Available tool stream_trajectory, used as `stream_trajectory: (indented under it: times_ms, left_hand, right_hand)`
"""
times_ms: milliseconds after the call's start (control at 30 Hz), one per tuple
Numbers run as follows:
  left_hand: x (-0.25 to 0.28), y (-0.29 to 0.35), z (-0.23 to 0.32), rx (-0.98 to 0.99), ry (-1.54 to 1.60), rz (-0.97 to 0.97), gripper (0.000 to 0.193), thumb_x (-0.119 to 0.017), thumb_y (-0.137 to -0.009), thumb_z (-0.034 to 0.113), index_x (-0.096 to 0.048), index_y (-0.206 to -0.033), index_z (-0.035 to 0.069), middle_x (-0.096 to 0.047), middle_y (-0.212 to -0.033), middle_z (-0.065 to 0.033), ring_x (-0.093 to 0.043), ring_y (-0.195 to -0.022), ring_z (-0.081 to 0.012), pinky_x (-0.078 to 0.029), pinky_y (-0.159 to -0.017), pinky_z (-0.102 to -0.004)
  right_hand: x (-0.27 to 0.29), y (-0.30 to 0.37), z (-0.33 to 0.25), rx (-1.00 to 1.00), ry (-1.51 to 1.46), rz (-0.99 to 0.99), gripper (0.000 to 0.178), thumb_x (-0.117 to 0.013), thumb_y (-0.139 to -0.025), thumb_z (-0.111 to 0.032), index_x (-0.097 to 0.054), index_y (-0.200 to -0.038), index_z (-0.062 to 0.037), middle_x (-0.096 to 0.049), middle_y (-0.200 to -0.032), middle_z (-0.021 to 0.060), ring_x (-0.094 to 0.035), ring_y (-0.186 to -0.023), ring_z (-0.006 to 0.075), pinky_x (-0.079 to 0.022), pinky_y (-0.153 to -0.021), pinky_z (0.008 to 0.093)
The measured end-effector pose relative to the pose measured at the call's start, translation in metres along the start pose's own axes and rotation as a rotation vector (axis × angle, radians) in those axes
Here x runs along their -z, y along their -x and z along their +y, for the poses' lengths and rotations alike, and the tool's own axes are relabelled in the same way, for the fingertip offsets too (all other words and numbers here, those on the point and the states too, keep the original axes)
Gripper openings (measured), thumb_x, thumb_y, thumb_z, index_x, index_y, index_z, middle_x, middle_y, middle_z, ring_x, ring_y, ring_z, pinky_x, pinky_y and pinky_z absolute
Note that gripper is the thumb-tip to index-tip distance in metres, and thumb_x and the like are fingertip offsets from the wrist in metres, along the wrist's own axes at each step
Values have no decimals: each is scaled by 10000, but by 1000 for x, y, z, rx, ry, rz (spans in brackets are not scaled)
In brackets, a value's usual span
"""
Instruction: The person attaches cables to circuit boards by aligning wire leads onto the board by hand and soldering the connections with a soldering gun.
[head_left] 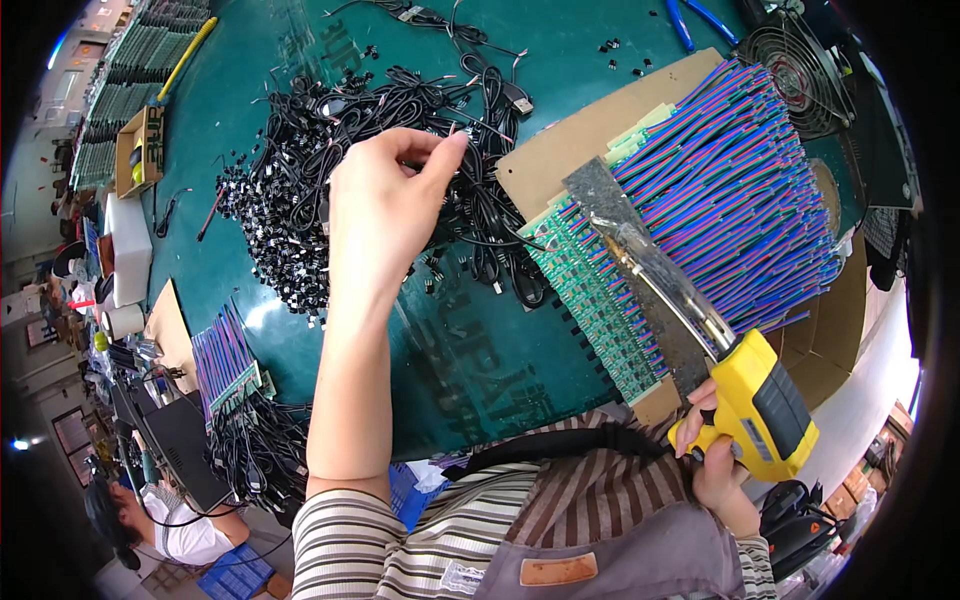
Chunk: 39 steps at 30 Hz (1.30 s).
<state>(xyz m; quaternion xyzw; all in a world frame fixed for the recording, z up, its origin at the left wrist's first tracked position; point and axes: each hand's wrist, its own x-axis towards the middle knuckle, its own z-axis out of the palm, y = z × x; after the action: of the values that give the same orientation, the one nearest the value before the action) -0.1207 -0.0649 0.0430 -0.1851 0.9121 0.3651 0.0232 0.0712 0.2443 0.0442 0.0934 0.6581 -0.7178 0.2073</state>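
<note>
One heap of black cables (400, 150) lies on the green table (480, 350), beside one long row of circuit boards (590, 300) with striped wires (720, 190); a second, shorter row (228, 365) sits at the left. The left hand (385, 210) pinches a cable from the heap between thumb and fingertips, other fingers curled. The right hand (715, 455) is clenched around one yellow soldering gun (755, 400), its tip over the boards.
</note>
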Motion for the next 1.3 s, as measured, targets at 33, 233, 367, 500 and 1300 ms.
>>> stream_trajectory:
  times_ms: [33, 233, 367, 500, 1300]
  left_hand:
    - [-3, -2, -1, 0, -2, 0, 305, -718, -823, 286, -747, -916, -3, -717, -774, -136, -688, -710, -222, -522, -711, -311]
    - [-14, -7, -7, -34, 217, 2, 229, -717, -869, 174, -717, -986, -23, -678, -803, -8, -579, -712, -58, -447, -661, -208]
    - [-13, -6, -15, -44, 527, -30, 211, -742, -828, 165, -722, -958, 0, -706, -826, -42, -630, -758, -77, -479, -688, -229]
    - [1, 11, -2, -121, 790, -25, 136, -737, -833, 49, -721, -961, 5, -709, -886, -22, -625, -803, -63, -476, -744, -199]
    - [-10, 95, -12, -783, -218, -116, 219, -824, -657, 123, -657, -798, 111, -690, -929, -25, -637, -819, -200, -452, -774, -342]
  right_hand:
    - [-4, -1, -2, 25, 57, 24, 605, -538, -938, -574, -439, -1181, -29, -454, -1123, 118, -490, -700, 117, -466, -566, 278]
    - [-8, 0, -3, 60, 57, 48, 600, -547, -944, -552, -448, -1191, -14, -458, -1152, 128, -492, -706, 115, -471, -569, 276]
    - [-3, -1, 0, 50, 58, 59, 606, -559, -942, -544, -447, -1203, -8, -462, -1170, 135, -494, -711, 114, -473, -572, 272]
    - [-14, -3, -7, 120, 93, 119, 608, -569, -938, -539, -443, -1205, -7, -463, -1172, 135, -494, -710, 115, -470, -570, 275]
    - [-14, -7, -10, 81, -9, 71, 622, -599, -928, -524, -419, -1211, 0, -460, -1176, 148, -500, -703, 125, -463, -563, 278]
